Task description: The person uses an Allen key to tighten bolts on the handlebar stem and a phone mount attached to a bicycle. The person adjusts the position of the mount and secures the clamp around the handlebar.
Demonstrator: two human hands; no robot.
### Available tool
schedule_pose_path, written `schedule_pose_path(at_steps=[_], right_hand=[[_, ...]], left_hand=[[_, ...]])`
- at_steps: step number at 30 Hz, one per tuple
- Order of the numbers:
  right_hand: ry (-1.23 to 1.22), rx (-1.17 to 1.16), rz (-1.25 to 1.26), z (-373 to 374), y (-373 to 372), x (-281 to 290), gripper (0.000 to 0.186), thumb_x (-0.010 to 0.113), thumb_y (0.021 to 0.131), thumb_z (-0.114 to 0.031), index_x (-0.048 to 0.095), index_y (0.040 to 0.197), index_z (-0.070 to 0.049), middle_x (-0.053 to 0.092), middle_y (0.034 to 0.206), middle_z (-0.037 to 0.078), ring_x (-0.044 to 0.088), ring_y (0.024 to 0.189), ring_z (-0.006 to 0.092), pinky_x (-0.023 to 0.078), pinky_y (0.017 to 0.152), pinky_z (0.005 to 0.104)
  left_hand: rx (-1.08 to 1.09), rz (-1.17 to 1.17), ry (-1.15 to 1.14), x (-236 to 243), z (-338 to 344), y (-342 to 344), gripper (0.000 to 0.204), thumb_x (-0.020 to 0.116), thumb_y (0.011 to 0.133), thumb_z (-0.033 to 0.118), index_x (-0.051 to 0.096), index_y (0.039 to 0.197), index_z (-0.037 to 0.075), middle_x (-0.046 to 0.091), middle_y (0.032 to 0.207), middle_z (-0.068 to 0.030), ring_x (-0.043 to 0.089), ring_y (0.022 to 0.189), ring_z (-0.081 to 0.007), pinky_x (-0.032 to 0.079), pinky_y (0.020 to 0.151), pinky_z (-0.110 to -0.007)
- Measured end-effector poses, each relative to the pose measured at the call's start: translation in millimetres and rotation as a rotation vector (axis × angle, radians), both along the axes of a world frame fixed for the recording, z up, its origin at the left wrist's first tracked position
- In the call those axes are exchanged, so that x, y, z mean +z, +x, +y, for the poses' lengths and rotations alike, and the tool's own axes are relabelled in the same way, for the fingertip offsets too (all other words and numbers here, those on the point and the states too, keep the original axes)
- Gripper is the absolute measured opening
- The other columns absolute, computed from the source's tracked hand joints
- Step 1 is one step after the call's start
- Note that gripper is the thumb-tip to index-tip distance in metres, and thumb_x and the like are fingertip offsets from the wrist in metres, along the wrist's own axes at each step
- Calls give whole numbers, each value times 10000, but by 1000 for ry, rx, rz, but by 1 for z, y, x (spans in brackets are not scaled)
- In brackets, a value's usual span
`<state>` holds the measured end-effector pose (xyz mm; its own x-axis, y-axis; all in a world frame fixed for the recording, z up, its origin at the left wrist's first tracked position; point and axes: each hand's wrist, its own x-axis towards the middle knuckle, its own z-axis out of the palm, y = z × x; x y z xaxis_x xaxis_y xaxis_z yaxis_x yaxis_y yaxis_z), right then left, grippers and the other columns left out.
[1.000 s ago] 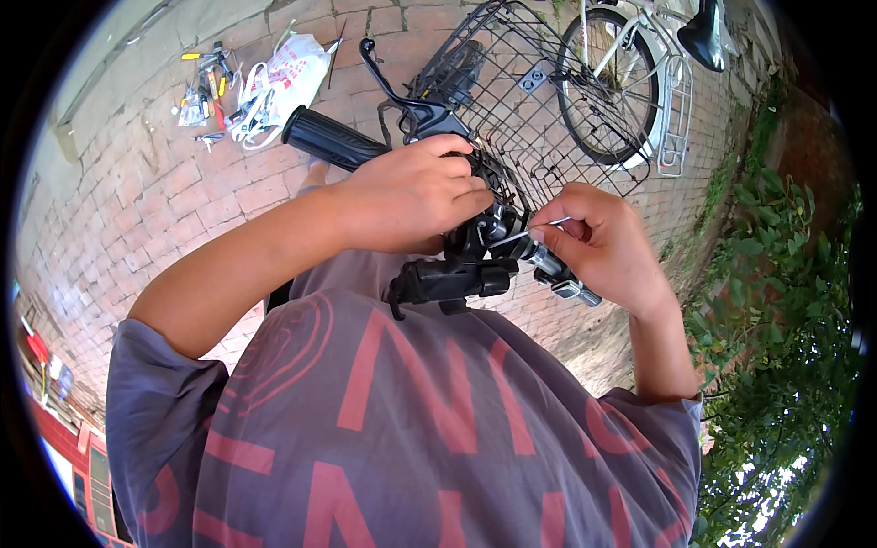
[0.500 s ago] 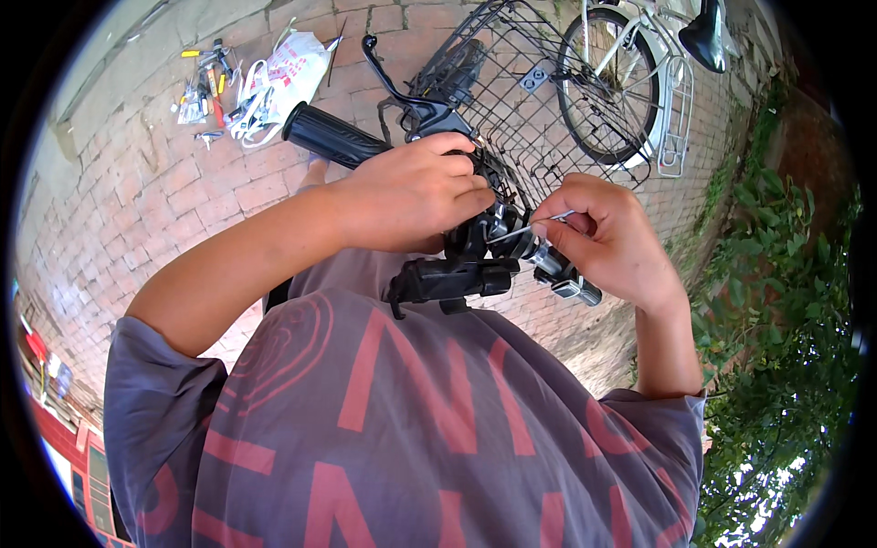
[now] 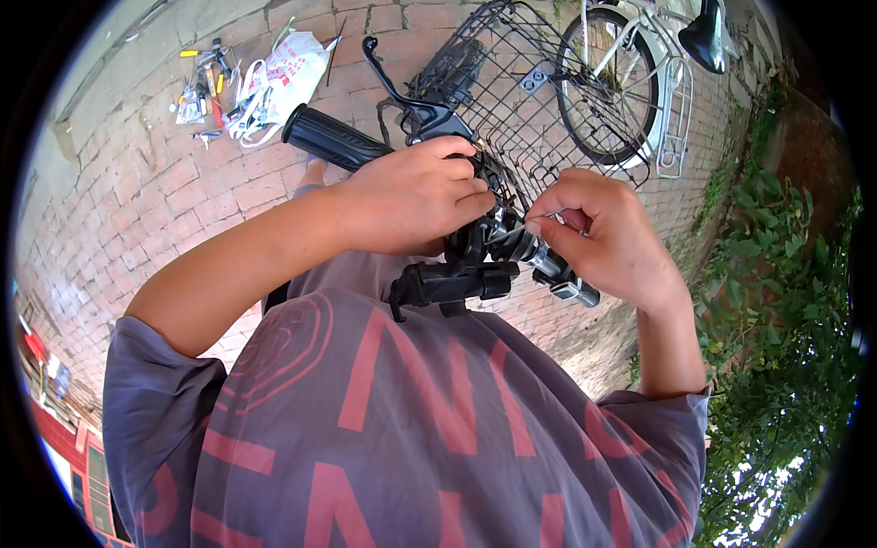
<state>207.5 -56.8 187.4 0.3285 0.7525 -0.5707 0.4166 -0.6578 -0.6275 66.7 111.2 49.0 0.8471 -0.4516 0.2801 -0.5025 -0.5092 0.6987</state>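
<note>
A bike's handlebar crosses in front of me, with a black ribbed grip [image 3: 333, 137] and a black brake lever [image 3: 393, 82] on its left side. My left hand [image 3: 420, 196] is closed around the handlebar's middle, its fingers curled over dark parts beside the stem. Between thumb and forefinger, my right hand [image 3: 594, 224] pinches a thin metal rod [image 3: 513, 235], perhaps a hex key. The rod's far end points into the clamp area next to my left fingertips; its exact contact is hidden. A black phone-holder-like mount [image 3: 452, 281] sits on the near side of the bar.
Beyond the handlebar is a black wire basket [image 3: 512, 87]. A white bicycle [image 3: 630, 64] stands behind it. On the brick paving [image 3: 210, 183] at the far left lie several hand tools [image 3: 216, 78] and a white plastic bag [image 3: 290, 73]. Green bushes [image 3: 776, 301] line the right.
My right hand has shifted slightly left and up along with the rod, and the rod's angle has changed a little. The left hand keeps its hold.
</note>
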Motion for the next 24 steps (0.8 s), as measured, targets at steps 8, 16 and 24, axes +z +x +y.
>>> schedule_pose_path(at_steps=[8, 16, 24], right_hand=[[119, 300, -30, 11, 21, -13, 77, 717, 800, 26, 708, 859, -22, 568, 730, 69, 514, 606, 181, 407, 560, 333], [-69, 143, 59, 3, 23, 13, 62, 715, 806, 14, 716, 856, -22, 606, 757, 70, 564, 655, 180, 433, 582, 319], [112, -62, 7, -23, 3, -13, 72, 734, 786, 7, 711, 842, -33, 634, 787, 78, 606, 722, 235, 469, 624, 349]], left_hand=[[15, -52, -5, 0, 0, 1, 598, 814, 644, 228, 650, 1180, 18, 690, 1134, -54, 632, 1041, -198, 376, 1133, -387], [-27, 46, 10, 1, 0, -1, 690, 853, 621, 211, 636, 1247, 23, 675, 1248, -75, 628, 1152, -211, 380, 1143, -436], [-18, 21, -10, 0, 0, 0, 707, 865, 601, 197, 623, 1242, 24, 675, 1235, -83, 631, 1149, -215, 388, 1131, -439]])
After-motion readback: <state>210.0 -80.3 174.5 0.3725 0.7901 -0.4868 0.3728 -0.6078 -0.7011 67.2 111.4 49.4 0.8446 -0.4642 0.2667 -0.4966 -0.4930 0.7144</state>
